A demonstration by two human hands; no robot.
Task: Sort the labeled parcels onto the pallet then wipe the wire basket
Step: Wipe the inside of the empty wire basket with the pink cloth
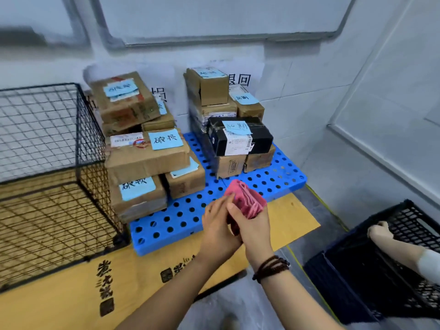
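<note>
Grip: both hands, left hand (pixel 217 222) and right hand (pixel 252 225), pinch our folded pink cloth (pixel 245 198); with parcels (pixel 147 151) stacked, we judge wiping the wire basket (pixel 52 163) comes next.

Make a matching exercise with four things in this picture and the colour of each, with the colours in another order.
Things:
1. pallet
2. cloth
3. wire basket
4. notes on the parcels

Colours:
A. pink
B. black
C. light blue
D. bright blue

Pairs: 1-D, 2-A, 3-B, 4-C
</note>
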